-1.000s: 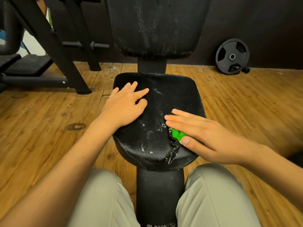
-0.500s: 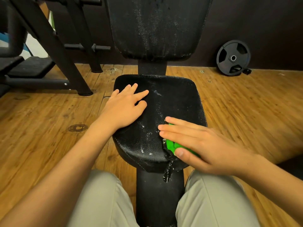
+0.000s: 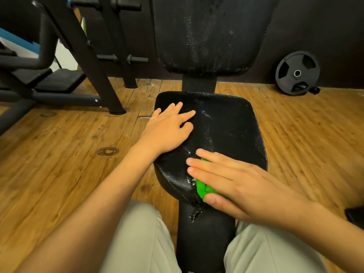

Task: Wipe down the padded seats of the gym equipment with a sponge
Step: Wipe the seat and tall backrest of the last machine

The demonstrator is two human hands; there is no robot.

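Head view: left hand (image 3: pixel 167 131) flat, fingers spread, bracing the seat (image 3: pixel 226 125); right hand (image 3: pixel 236 182) flat, fingers straight, pressing green sponge (image 3: pixel 202 189) at seat's near right edge. Best wiped in overlapping strokes under even pressure, gently over the torn front seam (image 3: pixel 196 208).

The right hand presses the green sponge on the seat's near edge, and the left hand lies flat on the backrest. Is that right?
Not quite. The head view shows the left hand lying flat on the seat pad, not on the backrest, which stands untouched behind it. The rest holds: the right hand presses the green sponge on the seat's near edge.
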